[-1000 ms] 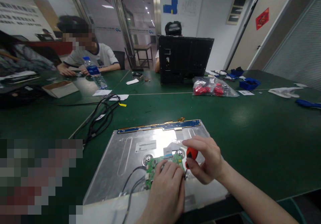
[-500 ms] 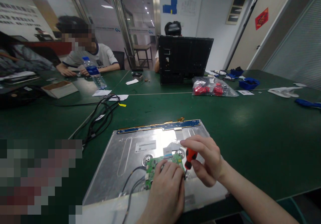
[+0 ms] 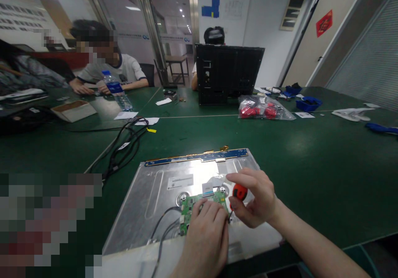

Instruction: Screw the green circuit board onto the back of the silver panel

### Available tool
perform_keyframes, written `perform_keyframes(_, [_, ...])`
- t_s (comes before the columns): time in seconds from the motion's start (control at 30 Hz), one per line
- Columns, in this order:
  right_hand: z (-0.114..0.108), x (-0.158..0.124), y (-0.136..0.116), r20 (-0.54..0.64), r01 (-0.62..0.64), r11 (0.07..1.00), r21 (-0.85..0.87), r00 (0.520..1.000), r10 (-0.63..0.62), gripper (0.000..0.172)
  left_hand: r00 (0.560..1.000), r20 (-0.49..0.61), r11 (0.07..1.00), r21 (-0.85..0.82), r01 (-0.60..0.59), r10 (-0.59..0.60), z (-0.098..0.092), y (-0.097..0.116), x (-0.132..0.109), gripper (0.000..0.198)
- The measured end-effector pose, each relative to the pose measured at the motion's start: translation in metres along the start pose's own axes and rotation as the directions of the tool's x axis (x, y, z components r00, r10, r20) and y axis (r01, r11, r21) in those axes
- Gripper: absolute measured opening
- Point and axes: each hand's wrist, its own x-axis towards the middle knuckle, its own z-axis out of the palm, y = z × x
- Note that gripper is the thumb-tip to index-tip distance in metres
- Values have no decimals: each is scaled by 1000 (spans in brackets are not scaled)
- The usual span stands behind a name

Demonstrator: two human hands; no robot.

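Lays the left hand (image 3: pixel 209 230) over the green circuit board (image 3: pixel 190 203), fingers bent and side by side across its near right part. Cannot tell the left grip as pinching or merely resting. Pinches a red and black screwdriver (image 3: pixel 240 191) in the grip of the right hand (image 3: pixel 259 197), between thumb and fingers, just right of the board, with the shaft (image 3: pixel 230 216) slanting down to its right edge. Shows the board on a silver metal panel (image 3: pixel 133 228), partly covered by the left hand, with the panel flat on the green bench (image 3: pixel 286 157). Runs black wires (image 3: pixel 161 217) from the board's left edge toward the near side. Shows a white label (image 3: pixel 180 181) just beyond the board to the left, and a blue strip (image 3: pixel 192 160) farther beyond. Well beyond the board, has a black cable bundle (image 3: pixel 129 145) to the left and a clear bag of red pieces (image 3: pixel 264 110) to the right.
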Motion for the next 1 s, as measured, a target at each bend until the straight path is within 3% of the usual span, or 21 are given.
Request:
perform_keyframes(0.23, [2, -2, 3, 15, 9, 1000, -1, 1000, -9, 27, 1000, -16, 1000, 4, 4, -4, 0, 1, 1, 19])
perform_keyframes(0.57, [-5, 0, 0, 83, -37, 995, 93, 996, 29, 40, 1000, 23, 1000, -16, 19, -19, 0, 2, 0, 20])
perform_keyframes(1.0, [-1, 1, -1, 19, -13, 1000, 14, 1000, 12, 36, 1000, 3, 1000, 14, -3, 3, -3, 3, 2, 17])
